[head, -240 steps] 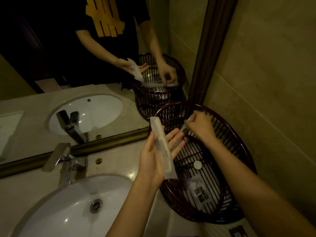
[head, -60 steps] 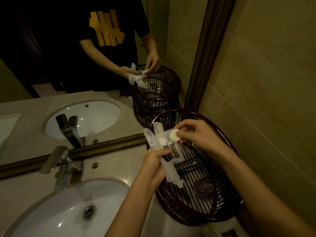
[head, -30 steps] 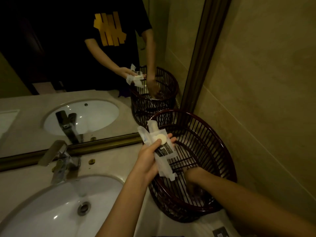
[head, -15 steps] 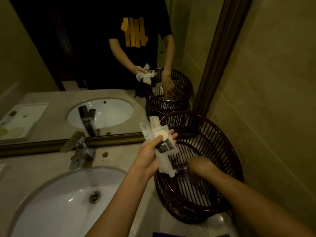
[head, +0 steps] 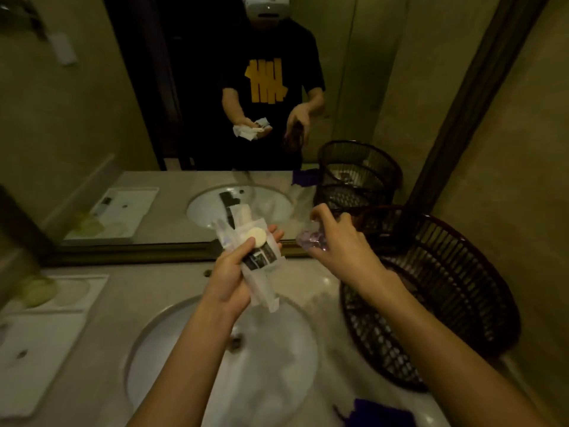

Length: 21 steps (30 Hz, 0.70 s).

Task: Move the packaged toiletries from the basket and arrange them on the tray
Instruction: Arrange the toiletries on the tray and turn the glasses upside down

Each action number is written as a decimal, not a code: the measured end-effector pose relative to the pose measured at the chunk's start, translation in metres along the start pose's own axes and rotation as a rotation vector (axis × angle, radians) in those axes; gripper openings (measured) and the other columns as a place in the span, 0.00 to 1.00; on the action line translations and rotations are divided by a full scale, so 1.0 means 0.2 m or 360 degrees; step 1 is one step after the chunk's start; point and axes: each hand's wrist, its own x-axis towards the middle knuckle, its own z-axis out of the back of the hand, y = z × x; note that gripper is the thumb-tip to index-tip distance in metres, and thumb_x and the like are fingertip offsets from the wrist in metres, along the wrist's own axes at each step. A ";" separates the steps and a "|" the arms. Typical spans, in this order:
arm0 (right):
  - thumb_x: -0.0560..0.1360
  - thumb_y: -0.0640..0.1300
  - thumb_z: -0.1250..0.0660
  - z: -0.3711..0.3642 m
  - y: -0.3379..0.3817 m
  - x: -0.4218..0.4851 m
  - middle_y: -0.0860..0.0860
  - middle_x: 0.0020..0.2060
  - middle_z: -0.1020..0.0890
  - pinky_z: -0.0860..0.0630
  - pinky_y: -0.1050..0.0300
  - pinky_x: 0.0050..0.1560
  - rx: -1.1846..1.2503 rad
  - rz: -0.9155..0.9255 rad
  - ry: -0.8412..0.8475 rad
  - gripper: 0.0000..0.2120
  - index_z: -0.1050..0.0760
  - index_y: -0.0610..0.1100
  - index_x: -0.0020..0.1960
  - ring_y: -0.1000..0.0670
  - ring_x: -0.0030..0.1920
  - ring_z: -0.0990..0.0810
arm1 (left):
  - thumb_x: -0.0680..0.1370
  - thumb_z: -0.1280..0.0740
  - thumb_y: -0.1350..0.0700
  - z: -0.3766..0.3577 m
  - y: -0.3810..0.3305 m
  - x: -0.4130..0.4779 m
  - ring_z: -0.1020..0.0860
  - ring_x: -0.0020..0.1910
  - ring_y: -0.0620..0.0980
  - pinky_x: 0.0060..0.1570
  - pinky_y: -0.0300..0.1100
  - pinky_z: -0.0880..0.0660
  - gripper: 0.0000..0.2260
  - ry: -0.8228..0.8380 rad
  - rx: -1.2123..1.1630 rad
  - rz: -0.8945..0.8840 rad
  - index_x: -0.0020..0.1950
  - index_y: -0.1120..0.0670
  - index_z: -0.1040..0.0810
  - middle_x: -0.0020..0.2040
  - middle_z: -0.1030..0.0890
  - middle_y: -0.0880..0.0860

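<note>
Several white packets (head: pixel 257 260) sit clamped in the left hand (head: pixel 229 280) above the sink (head: pixel 172 343); the right hand (head: pixel 341 251) pinches a purplish pouch (head: pixel 311 238) left of the basket (head: pixel 462 272).

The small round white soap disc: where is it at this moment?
In the head view it sits left of centre, pinned by the left hand thumb on top of the clear plastic packets, above the white sink basin.

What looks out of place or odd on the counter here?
Nothing looks spilled or damaged. Only the basket stands out: it is tipped over the sink's right edge instead of sitting flat. Blur hides finer detail.
</note>
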 end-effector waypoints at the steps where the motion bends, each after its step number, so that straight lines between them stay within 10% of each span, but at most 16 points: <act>1: 0.76 0.57 0.30 -0.07 0.13 -0.03 0.45 0.54 0.28 0.21 0.46 0.45 0.0047 0.0051 -0.0016 0.23 0.39 0.57 0.64 0.41 0.46 0.20 | 0.81 0.40 0.62 0.10 -0.09 -0.07 0.19 0.64 0.56 0.61 0.47 0.21 0.19 -0.0018 0.0007 -0.0016 0.72 0.66 0.29 0.67 0.21 0.65; 21: 0.76 0.58 0.30 -1.23 1.84 -0.28 0.47 0.61 0.28 0.19 0.53 0.50 0.0452 0.0467 0.0509 0.26 0.41 0.62 0.67 0.42 0.55 0.20 | 0.84 0.42 0.60 1.66 -1.14 -1.05 0.19 0.64 0.56 0.55 0.47 0.18 0.16 -0.0723 -0.0158 -0.0247 0.68 0.62 0.23 0.65 0.19 0.63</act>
